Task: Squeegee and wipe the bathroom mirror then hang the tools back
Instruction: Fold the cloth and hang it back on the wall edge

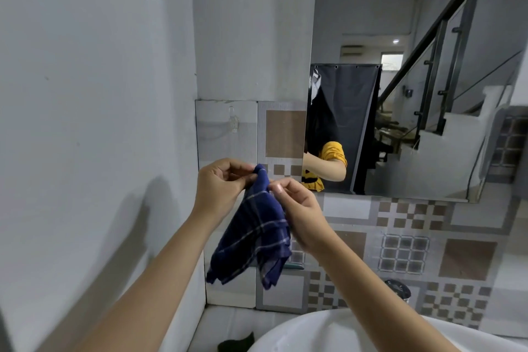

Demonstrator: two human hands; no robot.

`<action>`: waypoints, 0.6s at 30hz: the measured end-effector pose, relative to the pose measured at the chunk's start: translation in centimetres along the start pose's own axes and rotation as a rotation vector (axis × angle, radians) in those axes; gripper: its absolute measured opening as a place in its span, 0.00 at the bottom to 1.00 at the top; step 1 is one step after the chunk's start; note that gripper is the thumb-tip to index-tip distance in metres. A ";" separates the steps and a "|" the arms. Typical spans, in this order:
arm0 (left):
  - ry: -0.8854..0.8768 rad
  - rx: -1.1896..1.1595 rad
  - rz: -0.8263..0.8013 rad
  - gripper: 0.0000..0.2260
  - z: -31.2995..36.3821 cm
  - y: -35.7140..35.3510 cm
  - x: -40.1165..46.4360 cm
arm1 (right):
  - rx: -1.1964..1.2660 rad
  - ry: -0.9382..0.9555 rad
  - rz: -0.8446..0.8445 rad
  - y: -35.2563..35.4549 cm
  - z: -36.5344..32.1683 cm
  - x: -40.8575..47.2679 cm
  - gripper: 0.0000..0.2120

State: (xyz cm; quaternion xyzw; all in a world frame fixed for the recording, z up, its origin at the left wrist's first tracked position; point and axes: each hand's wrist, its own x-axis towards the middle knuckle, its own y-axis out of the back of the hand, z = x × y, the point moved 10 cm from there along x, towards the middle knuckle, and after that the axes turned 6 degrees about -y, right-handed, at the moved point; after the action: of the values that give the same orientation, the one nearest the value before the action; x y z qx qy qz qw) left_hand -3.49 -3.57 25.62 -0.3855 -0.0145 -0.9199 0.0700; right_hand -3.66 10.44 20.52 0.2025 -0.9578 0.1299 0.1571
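A dark blue checked cloth (pixel 254 240) hangs between both my hands in front of the tiled wall. My left hand (pixel 220 186) pinches its top corner, and my right hand (pixel 297 208) pinches the upper edge just beside it. The cloth droops down and to the left. A clear plastic hook (pixel 233 120) sticks to the tile above my left hand, with nothing on it. The bathroom mirror (pixel 414 80) fills the upper right and reflects a staircase and a person's yellow sleeve. No squeegee is visible.
A white basin (pixel 328 331) curves along the bottom right. A dark round object (pixel 398 291) sits at the wall behind it, and a dark green thing (pixel 237 343) lies on the ledge to the left. A plain grey wall (pixel 85 94) closes the left side.
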 end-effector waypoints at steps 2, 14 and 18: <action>-0.017 0.042 -0.011 0.08 0.4 0.1 -0.3 | 0.001 0.083 -0.007 -0.8 -0.8 0.4 0.04; -0.109 0.304 0.040 0.08 1.8 3.5 0.3 | -0.509 0.222 0.195 -1.0 -3.3 1.7 0.09; -0.147 0.441 -0.010 0.06 2.4 3.5 1.7 | -0.627 0.245 0.169 -1.1 -4.8 3.3 0.07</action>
State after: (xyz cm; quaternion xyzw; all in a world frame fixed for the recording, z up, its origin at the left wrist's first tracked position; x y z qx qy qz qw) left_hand -2.49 -7.00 28.41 -0.4268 -0.2220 -0.8643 0.1468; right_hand -4.85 9.81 26.35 0.0473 -0.9385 -0.1350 0.3141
